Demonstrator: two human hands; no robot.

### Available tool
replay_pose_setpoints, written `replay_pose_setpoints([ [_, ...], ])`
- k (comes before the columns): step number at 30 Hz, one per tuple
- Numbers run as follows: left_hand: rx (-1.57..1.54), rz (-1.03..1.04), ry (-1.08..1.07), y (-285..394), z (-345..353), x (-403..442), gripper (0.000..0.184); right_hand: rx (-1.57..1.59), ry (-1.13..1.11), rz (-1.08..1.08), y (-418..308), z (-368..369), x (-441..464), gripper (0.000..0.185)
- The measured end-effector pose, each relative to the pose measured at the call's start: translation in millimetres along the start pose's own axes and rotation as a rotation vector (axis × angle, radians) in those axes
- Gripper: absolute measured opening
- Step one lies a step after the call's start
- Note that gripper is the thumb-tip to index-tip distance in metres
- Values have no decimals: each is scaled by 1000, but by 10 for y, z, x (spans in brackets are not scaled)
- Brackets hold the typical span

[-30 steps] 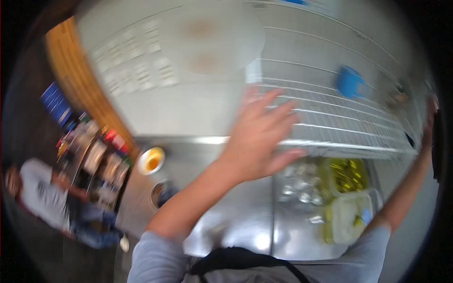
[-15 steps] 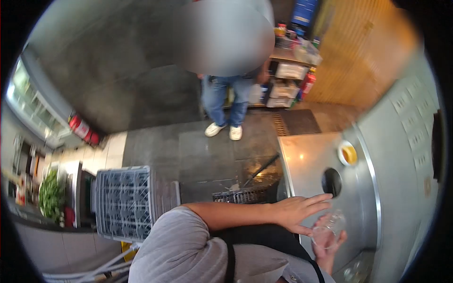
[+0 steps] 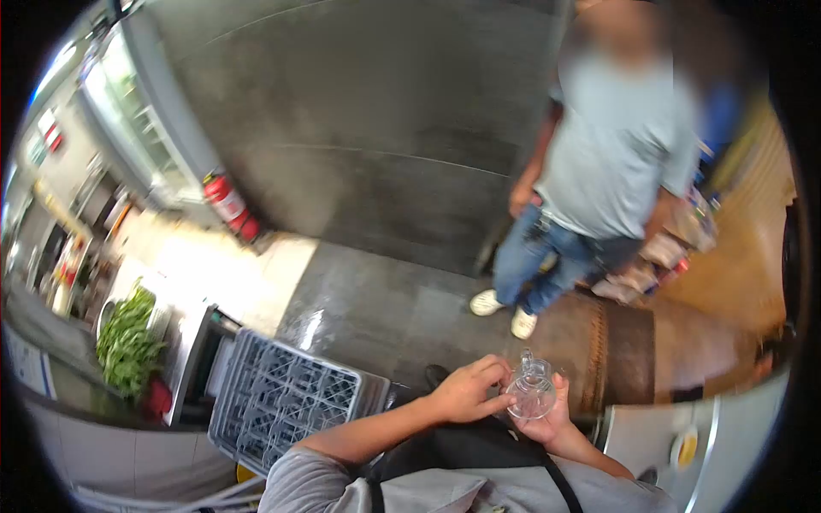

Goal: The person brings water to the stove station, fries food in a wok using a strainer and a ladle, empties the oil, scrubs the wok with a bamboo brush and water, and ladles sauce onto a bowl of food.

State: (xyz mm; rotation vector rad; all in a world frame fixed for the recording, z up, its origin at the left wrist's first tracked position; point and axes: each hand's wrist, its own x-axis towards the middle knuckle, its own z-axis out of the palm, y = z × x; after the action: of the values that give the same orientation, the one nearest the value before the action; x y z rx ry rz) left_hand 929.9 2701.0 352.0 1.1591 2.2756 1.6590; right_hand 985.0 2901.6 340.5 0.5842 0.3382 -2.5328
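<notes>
Right grip [image 3: 552,422] clasps one clear glass vessel [image 3: 532,395]; whether left grip [image 3: 470,392] pinches it, I cannot tell.

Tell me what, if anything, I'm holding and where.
Your right hand holds a clear glass vessel by its wide part; whether your left hand touches it is unclear.

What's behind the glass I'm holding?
Behind the glass are your right hand and, farther off, the floor. How the hand's covered side grips can't be seen.

— Looking from where?
— From head height, facing forward and down.
— How near?
— Close above left hand [image 3: 469,393] and right hand [image 3: 554,421], taking in floor [image 3: 385,299] and, farther off, fire extinguisher [image 3: 231,207].
</notes>
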Motion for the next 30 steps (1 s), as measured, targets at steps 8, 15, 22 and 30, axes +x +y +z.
replay_pose_setpoints([
  [8,-303,-336,770,-580,-2652,100,33,-453,-293,782,-83,1553,2911,59],
  [15,1075,146,841,933,-5060,-217,36,-557,-438,1194,931,2552,4334,55],
  [22,372,-616,1079,-1498,-5305,-1241,34,-583,-298,1180,1505,2904,5315,60],
  [30,-131,-503,677,-2483,-5687,-717,56,-598,-94,915,1731,3638,6394,57],
])
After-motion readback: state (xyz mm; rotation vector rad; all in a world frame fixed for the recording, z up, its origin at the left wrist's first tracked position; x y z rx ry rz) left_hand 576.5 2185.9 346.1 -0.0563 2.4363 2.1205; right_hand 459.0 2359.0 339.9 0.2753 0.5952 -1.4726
